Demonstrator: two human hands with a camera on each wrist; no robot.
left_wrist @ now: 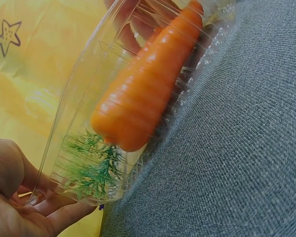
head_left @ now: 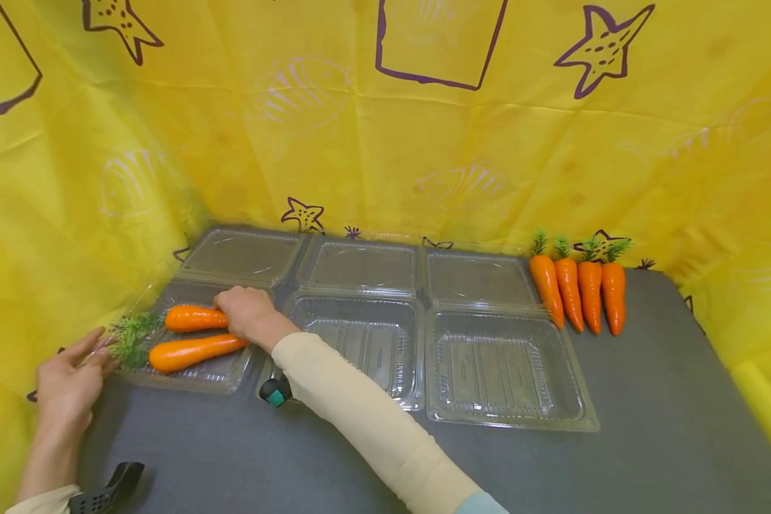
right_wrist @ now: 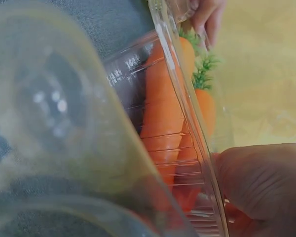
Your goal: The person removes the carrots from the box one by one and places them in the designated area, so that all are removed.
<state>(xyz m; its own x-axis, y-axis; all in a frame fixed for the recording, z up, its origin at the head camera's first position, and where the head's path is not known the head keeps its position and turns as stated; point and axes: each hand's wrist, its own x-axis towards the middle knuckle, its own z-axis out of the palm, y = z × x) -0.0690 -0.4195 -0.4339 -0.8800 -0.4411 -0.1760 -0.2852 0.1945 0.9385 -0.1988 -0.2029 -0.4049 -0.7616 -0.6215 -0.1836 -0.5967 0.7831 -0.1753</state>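
Note:
Two orange carrots with green leafy tops lie side by side in the left clear plastic container (head_left: pixel 228 384), tops to the left. The farther one (head_left: pixel 193 318) has its narrow end under my right hand (head_left: pixel 250 314), whose curled fingers reach inside the rim and grip it. The nearer carrot (head_left: pixel 189 353) lies just in front, its tip close below the same hand. At the container's left end, my left hand (head_left: pixel 71 375) pinches the rim beside the leaves (left_wrist: pixel 91 168). In the right wrist view, clear plastic (right_wrist: pixel 49 108) covers much of the foreground.
A middle container (head_left: pixel 360 343) and a right container (head_left: pixel 507 364) stand with lids laid back. Several more carrots (head_left: pixel 590 296) lie in a row at the back right on the grey table (head_left: pixel 668 400). Yellow patterned cloth (head_left: pixel 360 143) encloses the back and sides.

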